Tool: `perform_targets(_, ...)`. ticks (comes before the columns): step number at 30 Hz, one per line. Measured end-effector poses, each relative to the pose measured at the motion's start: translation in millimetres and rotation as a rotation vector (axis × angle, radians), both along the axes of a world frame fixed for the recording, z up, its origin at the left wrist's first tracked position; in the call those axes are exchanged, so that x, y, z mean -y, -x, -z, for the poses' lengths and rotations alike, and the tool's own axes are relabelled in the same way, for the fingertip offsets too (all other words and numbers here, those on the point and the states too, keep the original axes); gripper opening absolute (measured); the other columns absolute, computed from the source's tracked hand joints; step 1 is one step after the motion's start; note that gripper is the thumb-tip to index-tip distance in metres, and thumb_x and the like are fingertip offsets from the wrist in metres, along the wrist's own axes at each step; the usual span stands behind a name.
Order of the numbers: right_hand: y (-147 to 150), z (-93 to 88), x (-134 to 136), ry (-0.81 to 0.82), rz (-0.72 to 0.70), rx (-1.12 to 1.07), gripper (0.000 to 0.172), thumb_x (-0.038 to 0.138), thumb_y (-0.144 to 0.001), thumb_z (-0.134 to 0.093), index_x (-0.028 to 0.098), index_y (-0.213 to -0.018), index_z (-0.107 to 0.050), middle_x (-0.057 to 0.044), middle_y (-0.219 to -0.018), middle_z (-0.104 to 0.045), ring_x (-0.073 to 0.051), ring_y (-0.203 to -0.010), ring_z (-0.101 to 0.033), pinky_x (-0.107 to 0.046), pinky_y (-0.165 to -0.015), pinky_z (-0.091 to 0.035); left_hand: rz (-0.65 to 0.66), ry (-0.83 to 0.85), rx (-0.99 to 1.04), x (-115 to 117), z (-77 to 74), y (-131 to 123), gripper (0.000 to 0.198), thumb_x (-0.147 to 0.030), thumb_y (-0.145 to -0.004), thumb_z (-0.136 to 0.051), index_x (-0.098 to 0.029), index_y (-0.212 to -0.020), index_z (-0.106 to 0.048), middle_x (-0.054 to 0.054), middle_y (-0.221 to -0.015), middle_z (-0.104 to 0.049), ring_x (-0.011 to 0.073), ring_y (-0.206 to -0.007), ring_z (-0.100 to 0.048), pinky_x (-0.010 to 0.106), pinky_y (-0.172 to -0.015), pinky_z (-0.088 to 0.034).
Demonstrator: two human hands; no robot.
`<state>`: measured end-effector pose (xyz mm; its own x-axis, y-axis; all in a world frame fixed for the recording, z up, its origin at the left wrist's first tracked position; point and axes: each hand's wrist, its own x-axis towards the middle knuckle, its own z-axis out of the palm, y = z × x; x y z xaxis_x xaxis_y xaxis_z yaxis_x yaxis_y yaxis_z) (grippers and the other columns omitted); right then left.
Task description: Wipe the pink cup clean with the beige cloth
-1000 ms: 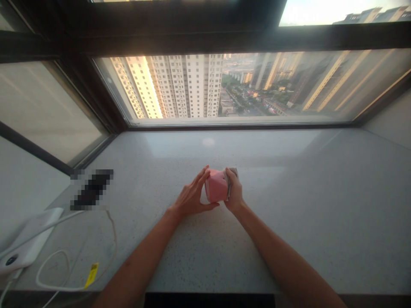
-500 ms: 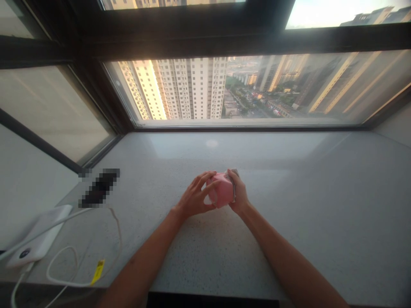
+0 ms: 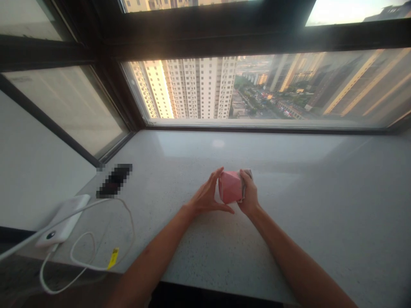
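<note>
A pink faceted pot-like object (image 3: 230, 187) is held above the pale ledge, tilted on its side. My right hand (image 3: 249, 192) is closed round its right end, where a greyish, cloth-like edge (image 3: 248, 173) shows between the fingers and the pink surface. Whether that grey part is a separate cloth I cannot tell. On the left side, my left hand (image 3: 207, 194) is open in a C shape, thumb stretched below and fingertips by the object's upper left edge. Whether those fingertips touch it is unclear.
A pixelated dark item (image 3: 114, 182) lies at the left of the ledge (image 3: 321, 205). Near it are a white power bank-like box (image 3: 66, 220) and a looped white cable (image 3: 131, 218) with a yellow tag (image 3: 113, 258). A dark-framed window (image 3: 257, 130) borders the back.
My left hand has loosened from the pink object, its fingers moving off the front face to the left edge. The object has turned slightly in my right hand. The whole view has shifted.
</note>
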<state>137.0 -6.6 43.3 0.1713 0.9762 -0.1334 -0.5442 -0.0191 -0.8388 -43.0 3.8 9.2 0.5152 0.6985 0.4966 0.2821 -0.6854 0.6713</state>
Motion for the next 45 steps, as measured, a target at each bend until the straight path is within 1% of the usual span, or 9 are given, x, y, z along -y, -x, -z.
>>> perform_targets(3,-5,-1.6,-6,-0.006,-0.045,0.025,0.052,0.062,-0.073,-0.086,0.026,-0.073,-0.048,0.006,-0.065,-0.058,-0.013,-0.055,-0.049,-0.026,-0.053,-0.044,0.026,-0.195,-0.106,-3,3.0,0,0.132,-0.06,-0.074,-0.096,-0.034,-0.174,-0.014,0.024,-0.182,-0.014,0.0476,-0.165,-0.03,0.068,-0.128,-0.041)
perform_targets(9,1,-1.4,-2,-0.005,-0.055,0.037,0.053,0.068,-0.074,-0.085,0.025,-0.076,-0.053,0.006,-0.069,-0.059,-0.013,-0.058,-0.05,-0.025,-0.055,-0.045,-0.032,-0.202,0.014,0,-2.2,-3,0.108,-0.056,-0.075,-0.095,-0.031,-0.164,-0.04,0.02,-0.164,-0.045,0.0398,-0.151,-0.051,0.057,-0.12,-0.053)
perform_targets(16,5,-3.8,15,-0.221,0.021,0.32,0.055,0.074,-0.086,-0.075,0.023,-0.073,-0.061,0.004,-0.067,-0.055,-0.013,-0.06,-0.046,-0.027,-0.054,-0.039,0.038,0.341,0.33,7,-11.1,-11,0.108,-0.065,-0.072,-0.093,-0.023,-0.159,-0.043,0.016,-0.139,-0.067,0.0297,-0.114,-0.071,0.039,-0.095,-0.061)
perform_targets(22,4,0.5,18,-0.224,-0.041,0.345,0.053,0.07,-0.088,-0.076,0.023,-0.071,-0.059,0.005,-0.063,-0.05,-0.013,-0.057,-0.042,-0.026,-0.05,-0.036,0.091,0.572,0.407,8,-8.1,-11,0.107,-0.081,-0.082,-0.078,-0.019,-0.161,-0.043,0.017,-0.139,-0.068,0.0335,-0.12,-0.07,0.042,-0.098,-0.06)
perform_targets(26,4,-3.5,8,-0.113,0.018,0.11,0.049,0.063,-0.079,-0.086,0.025,-0.074,-0.056,0.006,-0.066,-0.054,-0.012,-0.057,-0.045,-0.025,-0.052,-0.041,0.089,0.364,0.286,5,1.4,-8,0.136,-0.084,-0.075,-0.081,-0.03,-0.176,-0.008,0.024,-0.169,-0.042,0.046,-0.149,-0.052,0.059,-0.115,-0.053)
perform_targets(30,2,-10.3,0,0.009,-0.068,-0.037,0.049,0.061,-0.074,-0.087,0.026,-0.076,-0.052,0.007,-0.066,-0.057,-0.013,-0.053,-0.046,-0.025,-0.049,-0.042,0.055,-0.058,0.083,-2,7.4,-5,0.155,-0.071,-0.061,-0.098,-0.035,-0.175,0.0,0.026,-0.181,-0.007,0.0528,-0.168,-0.018,0.074,-0.128,-0.035)
perform_targets(34,7,-13.2,3,0.025,-0.083,-0.033,0.054,0.063,-0.07,-0.088,0.027,-0.074,-0.049,0.007,-0.064,-0.054,-0.013,-0.053,-0.046,-0.025,-0.049,-0.041,0.009,-0.222,0.062,-4,3.4,-4,0.131,-0.058,-0.071,-0.099,-0.036,-0.172,-0.019,0.024,-0.175,-0.025,0.0468,-0.161,-0.037,0.069,-0.125,-0.042)
perform_targets(39,14,-4.6,20,-0.208,-0.005,0.295,0.053,0.071,-0.085,-0.077,0.024,-0.073,-0.056,0.005,-0.065,-0.05,-0.013,-0.058,-0.043,-0.026,-0.052,-0.037,-0.018,0.186,0.329,7,-0.7,-7,0.1,-0.075,-0.081,-0.081,-0.024,-0.158,-0.043,0.016,-0.139,-0.065,0.0341,-0.122,-0.069,0.05,-0.106,-0.058)
perform_targets(45,11,0.3,20,-0.159,-0.037,0.331,0.054,0.072,-0.086,-0.076,0.023,-0.071,-0.058,0.005,-0.062,-0.048,-0.013,-0.057,-0.04,-0.027,-0.051,-0.033,0.078,0.476,0.395,12,-0.4,-9,0.107,-0.085,-0.09,-0.065,-0.024,-0.169,-0.028,0.019,-0.149,-0.061,0.0367,-0.129,-0.067,0.054,-0.111,-0.055)
